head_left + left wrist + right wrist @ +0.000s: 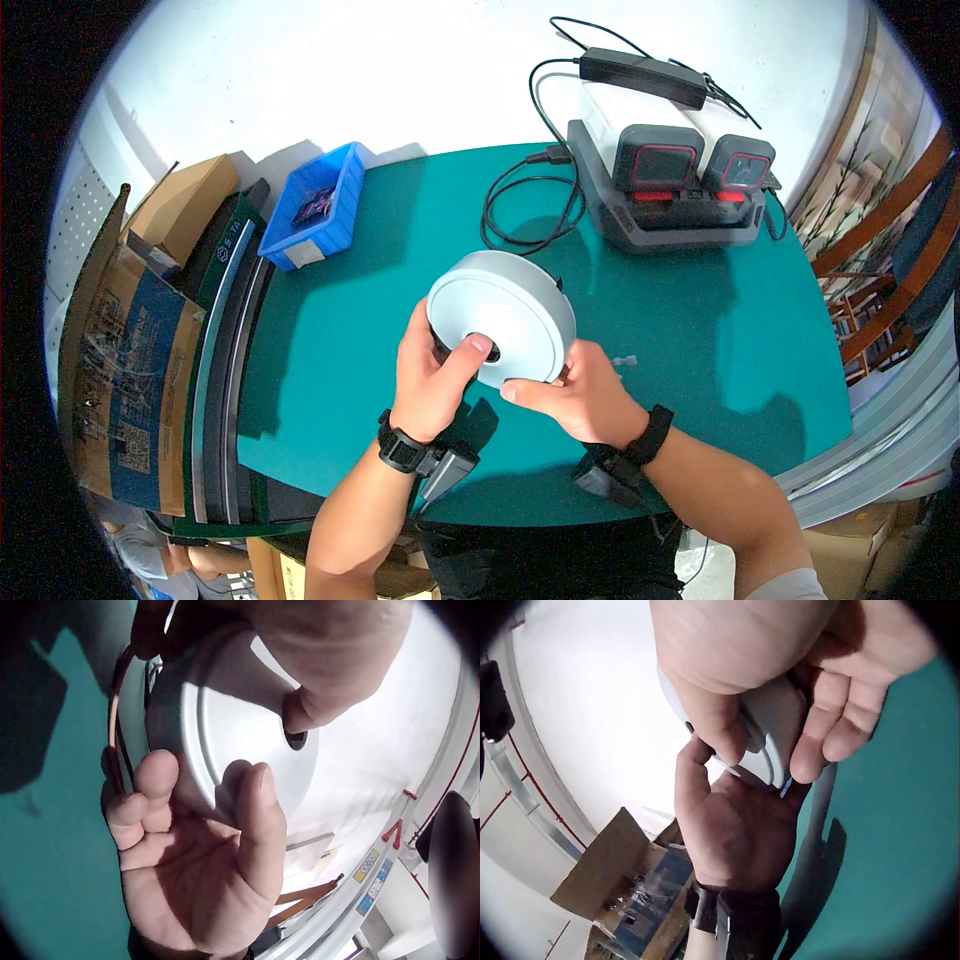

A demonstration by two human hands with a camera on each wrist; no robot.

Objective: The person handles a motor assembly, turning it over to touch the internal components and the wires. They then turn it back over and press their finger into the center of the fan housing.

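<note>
A round, pale grey-white housing (pixel 505 300) with a dished face and a hole in its middle is held above the table, its face tilted toward me. My left hand (pixel 428 385) grips it from the left, the thumb at the central hole and the other fingers behind it. At the lower right edge, my right hand (pixel 597 395) holds the rim, thumb on the front. In the left wrist view, the left thumb tip dips into the dark hole. The right wrist view shows the housing's stepped rim (pixel 769 754) between both hands; its back is largely hidden.
A green table (pixel 690 330) lies below. A blue bin (pixel 340 215) stands at back left beside cardboard boxes (pixel 140 380). At back right is a grey device (pixel 670 225) with a black power adapter (pixel 640 77) and coiled cable (pixel 490 205). A small clear piece (pixel 625 360) lies near the right hand.
</note>
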